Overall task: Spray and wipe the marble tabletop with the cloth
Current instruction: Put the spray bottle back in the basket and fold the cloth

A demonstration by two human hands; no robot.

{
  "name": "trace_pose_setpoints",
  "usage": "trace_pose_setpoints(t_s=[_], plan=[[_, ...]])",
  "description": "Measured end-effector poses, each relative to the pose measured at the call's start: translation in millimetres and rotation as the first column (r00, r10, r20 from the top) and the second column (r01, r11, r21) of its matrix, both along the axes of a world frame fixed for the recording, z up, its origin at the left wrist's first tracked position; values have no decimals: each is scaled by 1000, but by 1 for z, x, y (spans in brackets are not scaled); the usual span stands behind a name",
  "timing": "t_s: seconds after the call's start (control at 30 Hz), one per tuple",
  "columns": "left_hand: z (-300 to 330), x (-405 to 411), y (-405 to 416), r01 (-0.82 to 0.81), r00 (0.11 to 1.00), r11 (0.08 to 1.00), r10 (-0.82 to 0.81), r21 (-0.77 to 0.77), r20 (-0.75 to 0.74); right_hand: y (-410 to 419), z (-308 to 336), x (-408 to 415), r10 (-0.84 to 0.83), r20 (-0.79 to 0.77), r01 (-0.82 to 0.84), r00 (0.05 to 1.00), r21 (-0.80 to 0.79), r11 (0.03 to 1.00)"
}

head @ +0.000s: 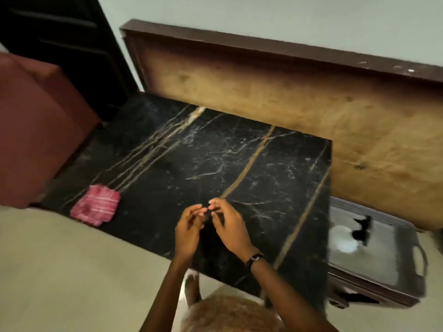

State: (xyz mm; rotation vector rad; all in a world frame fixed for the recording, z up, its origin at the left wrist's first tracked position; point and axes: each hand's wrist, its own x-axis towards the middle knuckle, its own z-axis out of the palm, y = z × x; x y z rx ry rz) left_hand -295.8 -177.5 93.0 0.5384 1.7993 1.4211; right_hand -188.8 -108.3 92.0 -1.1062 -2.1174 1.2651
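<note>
Marble tabletop [239,164]: black, veined gold and white; its far left corner is lost in shadow. Cloth [95,205]: red checked, folded, laid flat near the front left edge, well apart from both hands. Left hand [188,232] and right hand [229,226]: held above the front edge, fingers loosely curled, fingertips nearly meeting, nothing gripped. Wristwatch [254,258]: worn on the right wrist, blurred. Tray [374,255]: cut off by the tabletop; contents cannot be made out.

Dim, motion-blurred, warped at edges
</note>
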Motion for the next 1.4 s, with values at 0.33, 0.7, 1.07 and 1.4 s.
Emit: trace_pose_setpoints(t_s=[0.33, 0.7, 1.07, 1.4], plan=[[-7, -271, -116, -338, 869, 921, 225, -196, -440, -74, -29, -261, 163, 155, -117, 974, -266, 957], [-53, -374, -127, -173, 884, 791, -138, -587, -446, -115, -50, -364, 78, 259, 39, 963, -417, 908], [-35, -338, -119, -117, 978, 919, 173, -377, 119, -97, -55, -323, -83, 121, 145, 989, -715, 684], [9, -187, -45, 136, 893, 987, -87, -81, 441, -38, -26, -155, -414, -231, -68, 881, -926, 373]])
